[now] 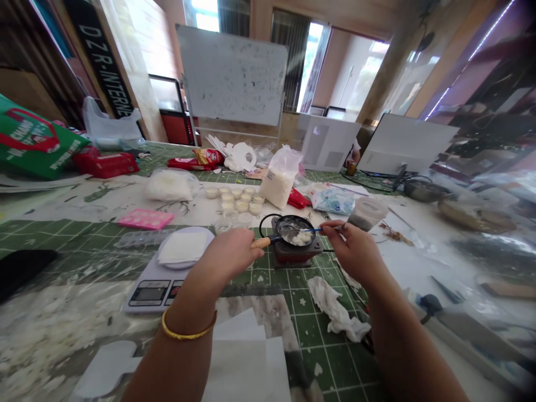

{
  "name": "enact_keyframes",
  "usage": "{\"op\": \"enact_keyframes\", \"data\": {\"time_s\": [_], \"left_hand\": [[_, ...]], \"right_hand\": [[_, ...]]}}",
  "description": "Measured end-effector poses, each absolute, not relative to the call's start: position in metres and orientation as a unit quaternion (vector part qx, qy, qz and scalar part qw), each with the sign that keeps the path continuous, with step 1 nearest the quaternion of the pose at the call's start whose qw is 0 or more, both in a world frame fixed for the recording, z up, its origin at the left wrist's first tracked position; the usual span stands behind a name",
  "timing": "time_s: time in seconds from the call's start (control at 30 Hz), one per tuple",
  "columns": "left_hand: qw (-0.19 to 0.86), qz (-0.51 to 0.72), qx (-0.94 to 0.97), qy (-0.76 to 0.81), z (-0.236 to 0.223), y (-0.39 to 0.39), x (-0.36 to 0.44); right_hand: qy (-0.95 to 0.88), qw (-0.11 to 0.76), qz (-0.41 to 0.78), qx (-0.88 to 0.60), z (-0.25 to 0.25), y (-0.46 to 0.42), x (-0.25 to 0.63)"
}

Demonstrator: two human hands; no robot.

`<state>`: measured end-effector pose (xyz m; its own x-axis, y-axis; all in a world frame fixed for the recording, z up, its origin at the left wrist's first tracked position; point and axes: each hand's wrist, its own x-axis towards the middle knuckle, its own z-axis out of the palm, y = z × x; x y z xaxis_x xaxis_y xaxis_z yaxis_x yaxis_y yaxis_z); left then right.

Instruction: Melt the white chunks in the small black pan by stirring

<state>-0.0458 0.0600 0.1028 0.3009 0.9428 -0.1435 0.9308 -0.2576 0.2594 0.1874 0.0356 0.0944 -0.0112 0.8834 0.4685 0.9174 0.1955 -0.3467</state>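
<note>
Left part of bench (304,335): scale (153,273) bearing white sheets (184,247). Toward far edge: small cups (242,205), several looking filled, that portion apparently done. Left hand (232,251) grasping wooden handle (262,243) of pan (288,222). Pan on hotplate (295,257), mid-bench; white lumps (304,238) inside, not smooth, so this batch seems unfinished. Right hand (354,245) pinching blue stick (313,229), its end at lumps.
</note>
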Motion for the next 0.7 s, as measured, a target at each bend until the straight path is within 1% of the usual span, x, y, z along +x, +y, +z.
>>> {"op": "enact_keyframes", "data": {"time_s": [0.1,0.17,0.27,0.33,0.43,0.6,0.7], "left_hand": [[0.15,0.02,0.792,0.592,0.103,0.06,-0.045],[0.146,0.017,0.791,0.594,0.103,0.06,-0.044],[0.144,0.016,0.792,0.593,0.104,0.06,-0.044],[0.146,0.017,0.792,0.592,0.103,0.06,-0.044],[0.145,0.018,0.793,0.592,0.102,0.061,-0.044],[0.143,0.009,0.793,0.592,0.101,0.061,-0.043],[0.147,0.01,0.792,0.592,0.102,0.061,-0.043]], "right_hand": [[-0.721,0.284,-0.041,-0.631,0.097,0.032,0.188],[-0.737,0.276,-0.011,-0.617,0.097,0.029,0.186],[-0.743,0.29,0.027,-0.602,0.096,0.03,0.184],[-0.728,0.295,0.003,-0.618,0.096,0.032,0.186],[-0.718,0.278,-0.036,-0.637,0.098,0.031,0.19],[-0.766,0.269,0.037,-0.583,0.095,0.025,0.182],[-0.762,0.264,0.014,-0.591,0.094,0.028,0.179]]}}
